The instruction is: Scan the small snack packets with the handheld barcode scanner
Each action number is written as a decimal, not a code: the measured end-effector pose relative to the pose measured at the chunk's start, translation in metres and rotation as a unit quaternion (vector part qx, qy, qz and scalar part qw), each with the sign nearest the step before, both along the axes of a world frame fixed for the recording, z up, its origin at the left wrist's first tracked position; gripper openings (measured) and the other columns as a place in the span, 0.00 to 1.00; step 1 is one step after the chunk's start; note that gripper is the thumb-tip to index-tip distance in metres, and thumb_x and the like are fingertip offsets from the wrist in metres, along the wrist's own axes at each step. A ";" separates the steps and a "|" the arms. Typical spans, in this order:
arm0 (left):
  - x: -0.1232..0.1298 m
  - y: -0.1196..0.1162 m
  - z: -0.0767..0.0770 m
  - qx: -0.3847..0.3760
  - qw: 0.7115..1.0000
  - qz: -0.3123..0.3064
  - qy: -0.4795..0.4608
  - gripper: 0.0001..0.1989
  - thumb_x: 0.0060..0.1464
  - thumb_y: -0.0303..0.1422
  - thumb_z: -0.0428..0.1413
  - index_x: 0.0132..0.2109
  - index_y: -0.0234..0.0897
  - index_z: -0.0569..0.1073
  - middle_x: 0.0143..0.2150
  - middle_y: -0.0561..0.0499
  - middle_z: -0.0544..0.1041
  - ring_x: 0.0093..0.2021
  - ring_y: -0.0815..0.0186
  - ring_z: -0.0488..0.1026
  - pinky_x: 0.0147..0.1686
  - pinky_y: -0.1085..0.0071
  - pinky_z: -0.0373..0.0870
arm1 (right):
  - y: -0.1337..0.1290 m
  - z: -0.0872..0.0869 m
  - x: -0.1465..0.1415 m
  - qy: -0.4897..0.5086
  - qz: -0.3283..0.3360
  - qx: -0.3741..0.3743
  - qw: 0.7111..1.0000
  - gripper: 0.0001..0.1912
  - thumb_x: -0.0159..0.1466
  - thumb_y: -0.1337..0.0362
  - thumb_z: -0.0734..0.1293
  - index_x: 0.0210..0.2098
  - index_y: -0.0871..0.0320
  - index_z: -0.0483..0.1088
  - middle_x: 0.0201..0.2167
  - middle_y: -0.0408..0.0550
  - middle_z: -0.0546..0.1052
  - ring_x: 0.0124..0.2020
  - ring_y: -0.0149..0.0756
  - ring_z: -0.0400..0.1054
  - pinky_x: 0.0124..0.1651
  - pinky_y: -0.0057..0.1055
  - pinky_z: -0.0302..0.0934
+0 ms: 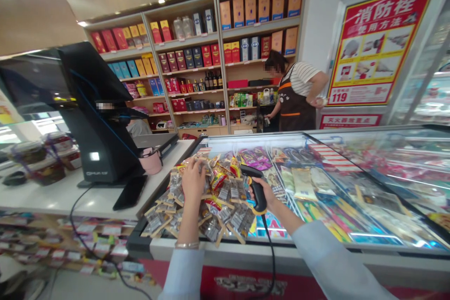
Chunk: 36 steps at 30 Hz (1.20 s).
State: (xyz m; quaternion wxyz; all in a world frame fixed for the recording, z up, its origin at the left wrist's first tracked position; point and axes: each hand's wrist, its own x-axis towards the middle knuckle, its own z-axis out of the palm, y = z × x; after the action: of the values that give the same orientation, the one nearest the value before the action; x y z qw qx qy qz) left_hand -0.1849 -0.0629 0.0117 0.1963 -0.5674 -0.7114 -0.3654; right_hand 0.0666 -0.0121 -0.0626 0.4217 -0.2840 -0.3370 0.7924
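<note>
We stand at the near edge of the freezer chest [246,247], and a big heap of small snack packets [214,208] lies on its glass top. Our left hand [193,180] sits on top of the heap, and its fingers are pulled in tight on a bunch of packets. A thin bracelet [187,245] shows on that wrist, just above the near edge of the freezer chest.

Our right hand [266,195] is clamped round the handle of a black handheld barcode scanner [258,192], right beside the heap. The nose of the scanner tips toward the packets. This is a good way to hold it: a firm wrap on the handle, a steady wrist, and the nose kept close to the packets. The black cord [269,253] hangs down loose over the front of the freezer chest, so it does not tug at our hand.

To the left of the freezer chest is a white counter [70,199] with a black checkout screen [94,122], a black phone [131,192] and a pink cup [151,161]. Past the far side of the freezer chest, a co-worker [297,93] in a striped shirt and a brown apron stands by shelves of boxes and bottles [193,61] — and a red fire hose poster [374,42] hangs to the right.
</note>
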 end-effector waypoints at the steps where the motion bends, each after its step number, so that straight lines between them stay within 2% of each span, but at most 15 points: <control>1: 0.000 0.000 0.001 -0.005 1.000 -0.001 0.000 0.15 0.58 0.33 0.49 0.50 0.38 0.73 0.60 0.41 0.68 0.60 0.54 0.65 0.57 0.56 0.64 | 0.001 -0.001 0.000 0.003 0.001 0.001 1.000 0.14 0.57 0.55 0.65 0.22 0.59 0.67 0.14 0.43 0.69 0.14 0.28 0.61 0.17 0.24 0.57; 5: 0.002 -0.004 0.009 -0.026 1.000 0.001 0.012 0.15 0.57 0.31 0.49 0.50 0.38 0.74 0.61 0.40 0.67 0.60 0.53 0.65 0.57 0.56 0.64 | -0.001 0.000 0.000 -0.010 -0.009 -0.007 1.000 0.14 0.57 0.55 0.65 0.22 0.59 0.67 0.15 0.43 0.69 0.14 0.28 0.61 0.17 0.23 0.57; 11: 0.032 -0.011 0.030 0.000 1.000 -0.015 0.016 0.17 0.56 0.29 0.48 0.51 0.35 0.73 0.60 0.40 0.68 0.60 0.51 0.64 0.59 0.55 0.61 | -0.007 0.022 0.008 -0.006 -0.017 -0.001 1.000 0.13 0.58 0.57 0.64 0.22 0.59 0.66 0.14 0.43 0.69 0.14 0.27 0.61 0.17 0.23 0.57; 14: 0.056 -0.010 0.036 0.021 0.998 -0.054 0.007 0.16 0.56 0.29 0.48 0.50 0.36 0.73 0.60 0.41 0.68 0.60 0.52 0.64 0.59 0.55 0.61 | -0.007 0.037 0.030 0.011 -0.029 0.021 0.999 0.13 0.58 0.57 0.64 0.23 0.59 0.67 0.15 0.42 0.68 0.14 0.27 0.61 0.18 0.23 0.57; 17: 0.089 -0.005 0.039 0.027 0.994 -0.102 -0.010 0.16 0.56 0.30 0.49 0.50 0.37 0.73 0.60 0.42 0.68 0.60 0.53 0.65 0.59 0.56 0.62 | -0.011 0.054 0.072 0.002 -0.057 0.032 0.998 0.13 0.58 0.57 0.64 0.24 0.59 0.66 0.15 0.42 0.69 0.14 0.27 0.61 0.17 0.23 0.57; 22: 0.162 0.012 0.033 0.007 0.976 -0.210 -0.064 0.16 0.57 0.31 0.49 0.51 0.38 0.73 0.60 0.43 0.69 0.57 0.55 0.68 0.57 0.58 0.65 | -0.030 0.074 0.165 -0.010 -0.160 0.052 0.986 0.10 0.59 0.59 0.64 0.26 0.59 0.67 0.14 0.41 0.68 0.13 0.27 0.60 0.15 0.23 0.56; 27: 0.255 0.032 0.015 -0.007 0.938 -0.327 -0.110 0.16 0.57 0.30 0.51 0.52 0.37 0.71 0.57 0.42 0.72 0.58 0.57 0.68 0.58 0.59 0.64 | -0.050 0.078 0.260 -0.018 -0.271 0.070 0.960 0.09 0.57 0.60 0.66 0.25 0.58 0.66 0.14 0.41 0.69 0.13 0.27 0.60 0.15 0.22 0.57; 31: 0.334 0.043 0.000 -0.045 0.904 -0.405 -0.128 0.16 0.56 0.29 0.51 0.52 0.38 0.70 0.57 0.44 0.72 0.58 0.59 0.68 0.58 0.61 0.63 | -0.062 0.069 0.321 -0.032 -0.329 0.073 0.941 0.09 0.55 0.59 0.67 0.26 0.58 0.67 0.14 0.41 0.69 0.12 0.27 0.61 0.15 0.22 0.57; 36: 0.412 0.048 -0.019 -0.108 0.871 -0.461 -0.133 0.18 0.56 0.29 0.52 0.55 0.38 0.68 0.56 0.44 0.73 0.57 0.60 0.68 0.58 0.62 0.63 | -0.069 0.039 0.368 -0.039 -0.391 0.057 0.918 0.09 0.54 0.59 0.67 0.25 0.58 0.66 0.14 0.41 0.69 0.12 0.27 0.62 0.14 0.22 0.58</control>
State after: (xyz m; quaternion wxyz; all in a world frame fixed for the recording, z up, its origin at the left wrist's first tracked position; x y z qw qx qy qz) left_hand 0.2269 -0.0153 -0.0073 -0.1536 -0.7943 -0.4235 -0.4076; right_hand 0.4350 -0.0814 -0.0234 0.7001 -0.3988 -0.2599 0.5322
